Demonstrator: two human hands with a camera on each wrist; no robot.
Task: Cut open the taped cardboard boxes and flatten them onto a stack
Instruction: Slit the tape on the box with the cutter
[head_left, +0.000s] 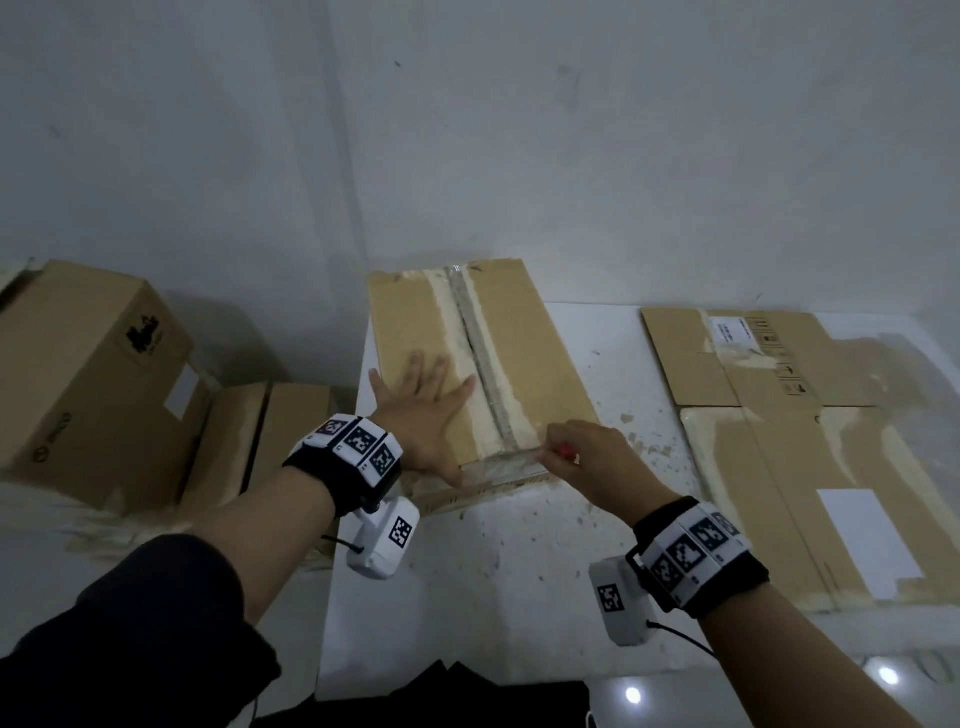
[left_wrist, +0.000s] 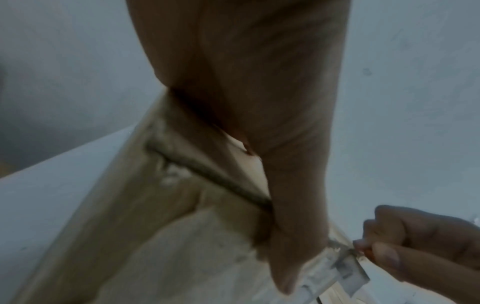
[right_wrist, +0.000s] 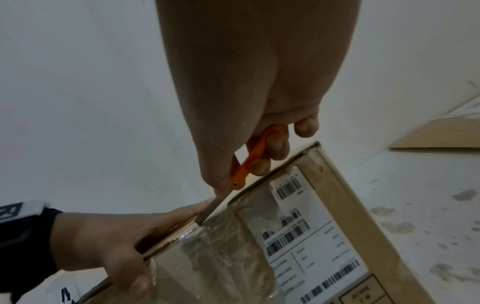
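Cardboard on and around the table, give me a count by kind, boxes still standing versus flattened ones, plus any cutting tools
Standing boxes: 3, the taped box under the left hand, a tall box and a lower box off to the left.
Flattened boxes: 2, far one, near one.
Cutting tools: 1, orange cutter in the right hand.
Total: 6.

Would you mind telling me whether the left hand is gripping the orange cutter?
No, the left hand lies flat with fingers spread on top of the box, while the right hand holds the orange cutter.
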